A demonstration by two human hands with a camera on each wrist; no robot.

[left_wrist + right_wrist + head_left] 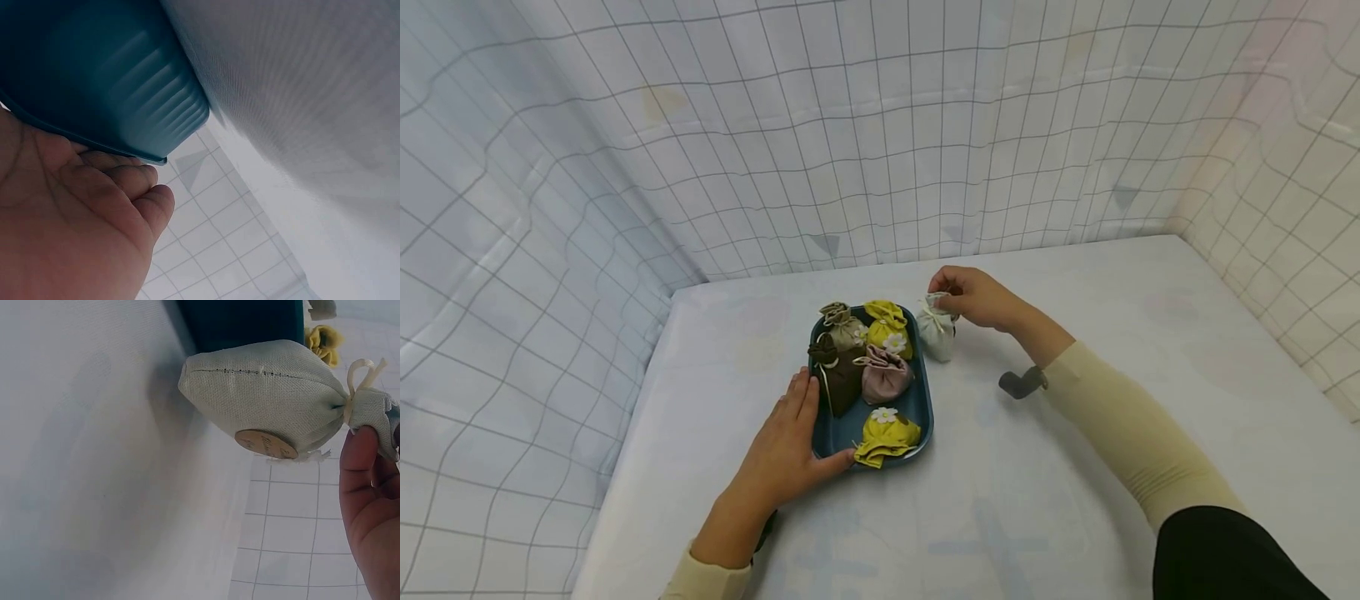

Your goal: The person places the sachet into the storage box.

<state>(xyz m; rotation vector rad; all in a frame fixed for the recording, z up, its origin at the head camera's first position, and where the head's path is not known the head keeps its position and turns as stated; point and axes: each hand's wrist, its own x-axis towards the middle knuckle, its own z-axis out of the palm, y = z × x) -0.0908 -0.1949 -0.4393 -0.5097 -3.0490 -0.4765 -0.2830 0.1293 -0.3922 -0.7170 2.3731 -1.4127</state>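
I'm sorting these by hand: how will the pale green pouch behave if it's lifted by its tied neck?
The pale green pouch looks like soft woven cloth, so it will probably sag. Plump yet small, likely light. The right hand pinches its gathered top, which should grip well.

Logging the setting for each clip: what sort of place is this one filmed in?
Probably a staged recording booth, not a home: grid-patterned cloth hangs on all sides, a white-covered table fills it, and the only props are a blue tray of small drawstring pouches.
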